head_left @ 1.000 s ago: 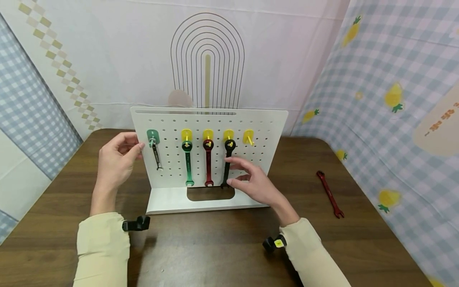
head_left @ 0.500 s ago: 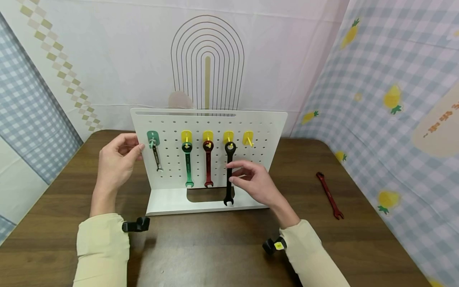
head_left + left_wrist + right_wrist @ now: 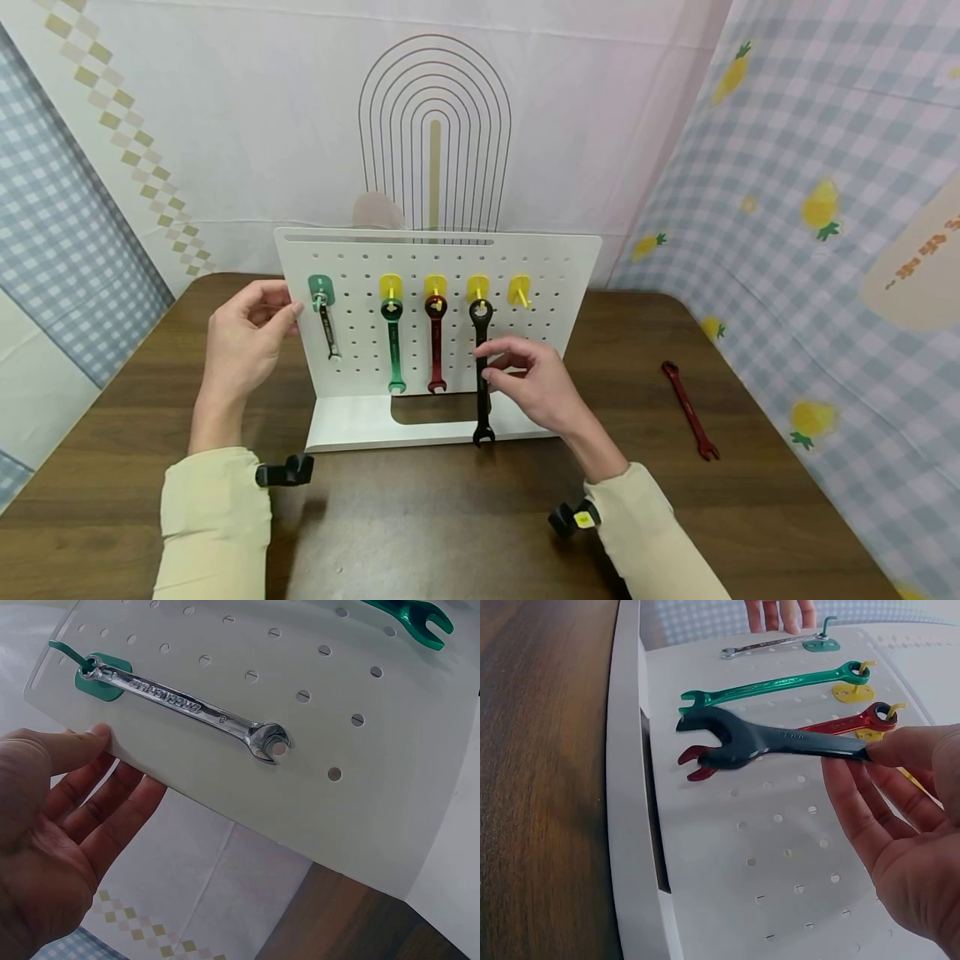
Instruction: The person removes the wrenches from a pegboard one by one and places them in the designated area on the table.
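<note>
My right hand pinches a black combination wrench between thumb and fingers. Its open end points down and tilts out from the white pegboard. The ring end is by a yellow hook; whether the hook tip is still inside the ring I cannot tell. My left hand holds the board's left edge, thumb in front and fingers behind. A small chrome wrench hangs from a green hook near that thumb. A green wrench and a red wrench hang on yellow hooks beside the black one.
Another red wrench lies on the brown wooden table to the right. A bare yellow hook is at the board's right. Patterned cloth stands behind and on both sides.
The black wrench's open end has swung out from the board toward me, and its ring has come down slightly. My right hand has shifted slightly with it. The left hand stays at the board's edge.
</note>
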The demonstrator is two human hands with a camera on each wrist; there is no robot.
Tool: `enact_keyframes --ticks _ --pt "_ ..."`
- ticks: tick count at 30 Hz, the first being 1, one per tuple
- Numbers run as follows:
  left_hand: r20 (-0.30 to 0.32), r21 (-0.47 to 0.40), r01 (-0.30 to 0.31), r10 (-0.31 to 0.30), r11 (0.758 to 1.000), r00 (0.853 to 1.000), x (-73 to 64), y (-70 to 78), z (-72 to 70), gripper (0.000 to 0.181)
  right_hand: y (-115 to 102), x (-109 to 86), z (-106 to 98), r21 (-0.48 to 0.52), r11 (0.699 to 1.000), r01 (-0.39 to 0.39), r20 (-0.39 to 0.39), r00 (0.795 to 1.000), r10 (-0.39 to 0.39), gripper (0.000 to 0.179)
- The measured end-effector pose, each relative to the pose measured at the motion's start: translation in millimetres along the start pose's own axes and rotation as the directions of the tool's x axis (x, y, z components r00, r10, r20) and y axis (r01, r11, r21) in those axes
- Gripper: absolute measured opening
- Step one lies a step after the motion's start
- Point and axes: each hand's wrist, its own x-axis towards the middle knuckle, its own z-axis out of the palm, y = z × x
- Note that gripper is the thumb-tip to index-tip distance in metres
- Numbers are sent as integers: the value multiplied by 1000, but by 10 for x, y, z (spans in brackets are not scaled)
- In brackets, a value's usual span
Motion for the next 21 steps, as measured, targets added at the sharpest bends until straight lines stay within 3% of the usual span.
enact_keyframes --ticks 9,21 --pt "0 -3 5 -5 1000 1000 -3 3 -2 23 -64 -22 -8 39 999 14 16 1000 -15 23" --pt "-3 -1 0 0 1000 1000 -4 15 -3 23 -96 -38 -35 75 996 44 -19 999 -43 23"
